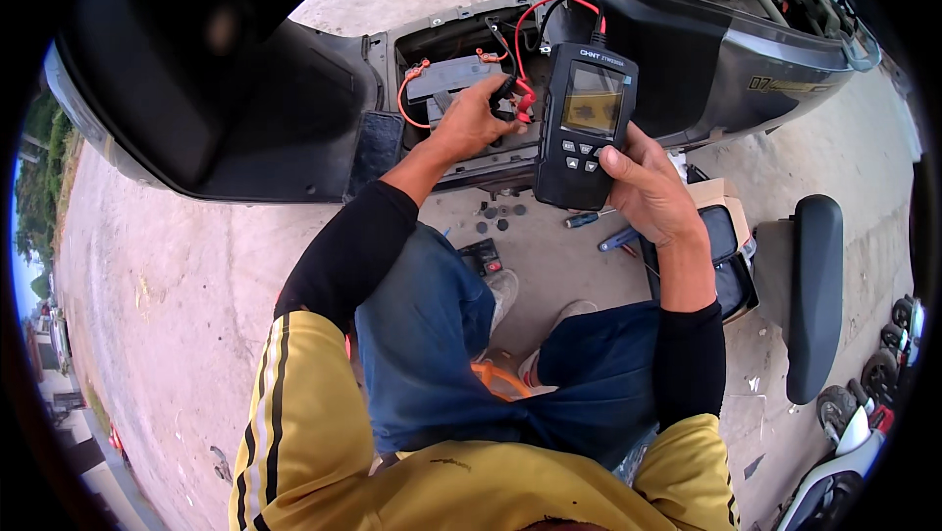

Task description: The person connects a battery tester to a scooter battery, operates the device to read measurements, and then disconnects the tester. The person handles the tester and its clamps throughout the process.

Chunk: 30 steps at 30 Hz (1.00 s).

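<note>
You crouch outdoors on pale concrete ground (177,315). One scooter (294,109) fills the space above both your hands, its floor compartment open. One grey battery (451,78) lies in it, just left of your left hand (473,119), whose fingers pinch one red clamp (523,97). Your right hand (646,187) wraps one black tester (587,129), thumb on its lower edge. Below that hand lie one blue screwdriver (581,220) and several small dark screws (498,215).
</note>
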{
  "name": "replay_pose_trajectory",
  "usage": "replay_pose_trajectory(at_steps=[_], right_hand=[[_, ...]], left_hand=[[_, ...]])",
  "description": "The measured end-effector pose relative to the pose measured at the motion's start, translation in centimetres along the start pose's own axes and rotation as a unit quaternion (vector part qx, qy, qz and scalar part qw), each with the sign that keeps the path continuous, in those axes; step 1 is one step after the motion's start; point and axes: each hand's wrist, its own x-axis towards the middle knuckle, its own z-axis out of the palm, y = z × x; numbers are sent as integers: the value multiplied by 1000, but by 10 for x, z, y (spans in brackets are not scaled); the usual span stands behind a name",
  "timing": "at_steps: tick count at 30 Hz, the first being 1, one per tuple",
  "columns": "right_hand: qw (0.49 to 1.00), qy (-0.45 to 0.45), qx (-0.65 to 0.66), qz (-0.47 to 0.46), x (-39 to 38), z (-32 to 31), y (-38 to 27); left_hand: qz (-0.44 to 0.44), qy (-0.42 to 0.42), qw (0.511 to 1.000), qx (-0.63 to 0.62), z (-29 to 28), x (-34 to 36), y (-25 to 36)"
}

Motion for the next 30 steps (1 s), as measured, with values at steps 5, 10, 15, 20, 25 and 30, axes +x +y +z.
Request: replay_pose_trajectory(at_steps=[5, 10, 15, 20, 25, 30], right_hand=[[1000, 11, -10, 9, 3, 5, 2], [1000, 21, -14, 10, 4, 3, 4], [999, 33, -13, 12, -1, 6, 3], [999, 37, -18, 2, -8, 7, 0], [999, 34, -14, 1, -14, 11, -3], [999, 36, 2, -15, -22, 11, -7]], left_hand=[[7, -11, 999, -51, 7, 1, 4], [27, -11, 1000, -5, 8, 2, 23], [50, 1, 998, 31, 10, 7, 26], [36, 26, 998, 42, 9, 11, 33], [17, 142, 987, -74, 1, 28, 18], [-28, 54, 958, -282, -9, 11, 62]])
